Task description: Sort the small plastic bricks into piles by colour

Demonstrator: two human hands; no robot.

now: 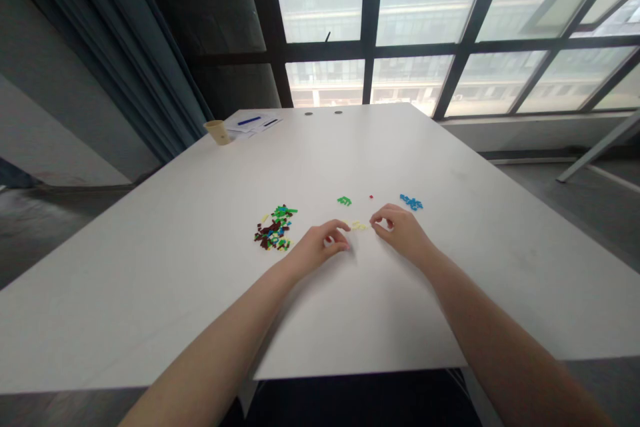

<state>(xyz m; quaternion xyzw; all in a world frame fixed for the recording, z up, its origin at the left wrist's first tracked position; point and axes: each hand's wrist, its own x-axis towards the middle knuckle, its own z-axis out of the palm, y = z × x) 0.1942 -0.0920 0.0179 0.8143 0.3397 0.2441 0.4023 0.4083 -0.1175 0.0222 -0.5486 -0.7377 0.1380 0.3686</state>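
Small yellow plastic bricks [359, 226] in a loose sideways strip, midway between left hand [320, 247] and right hand [400, 230], both half-curled, fingertips just beside them, any grip impossible to tell

Single head-worn camera, above near edge [350, 373] of white rectangular worktop [380, 153], facing forward and down across it. Far edge [325, 107] and dark-framed glass window wall [365, 47] fill upper frame. Wide view, close over left hand [315, 247] and right hand [403, 233], both just below frame centre.
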